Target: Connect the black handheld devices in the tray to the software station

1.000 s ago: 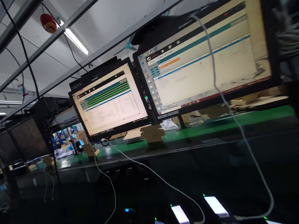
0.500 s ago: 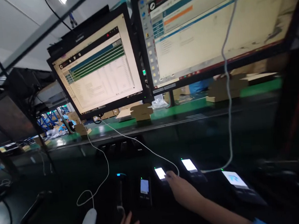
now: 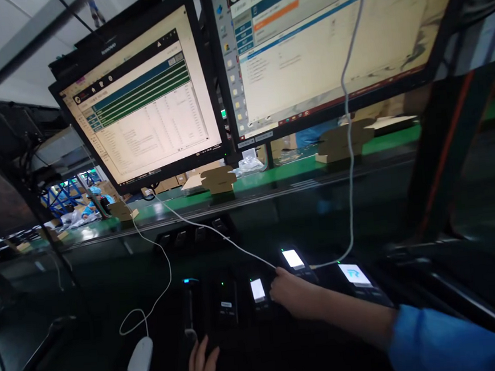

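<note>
- Right hand (image 3: pixel 292 293) is reaching across the dark bench in a blue sleeve (image 3: pixel 448 344), fingertips sitting right at the white cable (image 3: pixel 217 231) where it ends between two small phones; can't tell if it's actually pinching the plug or just touching it.
- Those phones (image 3: pixel 258 290) (image 3: pixel 294 260) are slim black slabs with glowing rectangular screens, standing in a row near the bench's front edge, with a third (image 3: pixel 354 275) just beside them on the right.
- Left hand (image 3: pixel 204 369) is lying at the front edge, fingers spread apart on something dark, holding nothing I can make out.
- A smooth white rounded mouse (image 3: pixel 139 368) is sitting just left of it, its thin cord looping.
- Two glossy flat monitors (image 3: pixel 147 110) (image 3: pixel 326 42) are hanging over the back edge.
</note>
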`<state>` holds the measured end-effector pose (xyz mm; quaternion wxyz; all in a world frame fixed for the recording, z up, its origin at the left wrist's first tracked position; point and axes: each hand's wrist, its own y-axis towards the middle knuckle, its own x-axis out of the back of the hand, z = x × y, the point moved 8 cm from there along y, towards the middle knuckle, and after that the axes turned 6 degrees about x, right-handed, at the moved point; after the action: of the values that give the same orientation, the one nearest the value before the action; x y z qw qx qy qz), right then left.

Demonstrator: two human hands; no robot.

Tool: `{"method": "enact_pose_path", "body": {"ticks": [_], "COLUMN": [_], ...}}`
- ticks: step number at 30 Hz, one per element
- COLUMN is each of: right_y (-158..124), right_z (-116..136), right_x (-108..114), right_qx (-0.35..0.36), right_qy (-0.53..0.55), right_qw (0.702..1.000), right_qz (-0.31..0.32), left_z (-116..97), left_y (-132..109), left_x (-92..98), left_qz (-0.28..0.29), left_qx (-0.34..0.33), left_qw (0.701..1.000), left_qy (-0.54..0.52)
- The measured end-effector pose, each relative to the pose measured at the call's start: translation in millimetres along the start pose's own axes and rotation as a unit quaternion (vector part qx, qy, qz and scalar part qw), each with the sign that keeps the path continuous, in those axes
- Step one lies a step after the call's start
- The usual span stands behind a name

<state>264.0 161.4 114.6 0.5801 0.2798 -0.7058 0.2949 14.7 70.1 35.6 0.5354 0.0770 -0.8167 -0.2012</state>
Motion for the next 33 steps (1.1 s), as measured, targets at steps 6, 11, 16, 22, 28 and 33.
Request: {"method": "enact_pose_path", "body": {"ticks": [6, 11, 16, 22, 28, 33], "right_y": [2, 3, -8, -41, -58, -46], "right_z": [-8, -28, -38, -12, 7, 23], "right_x": [13, 19, 45, 69, 53, 38], "right_qx": [0.049, 0.048, 0.004, -0.090, -0.053, -0.004], "right_qy": [-0.033, -0.037, -0.035, 0.033, 0.187, 0.198], "right_qw": [0.998, 0.998, 0.996, 0.967, 0.915, 0.920], "right_qz": [-0.002, -0.017, -0.085, -0.236, -0.355, -0.338], "left_z": [2, -10, -13, 12, -2, -60], "left_y": [-4, 7, 78, 125, 60, -37], "left_x": [4.1, 54.2, 75.2, 30.4, 105.1, 148.5], "left_qz": [0.032, -0.011, 0.062, 0.178, 0.126, 0.177], "left_qx": [0.058, 0.136, 0.276, 0.403, 0.417, 0.418], "left_qw": [0.994, 0.982, 0.954, 0.874, 0.841, 0.802], "left_qy": [-0.085, -0.129, -0.102, -0.206, -0.321, -0.389]}}
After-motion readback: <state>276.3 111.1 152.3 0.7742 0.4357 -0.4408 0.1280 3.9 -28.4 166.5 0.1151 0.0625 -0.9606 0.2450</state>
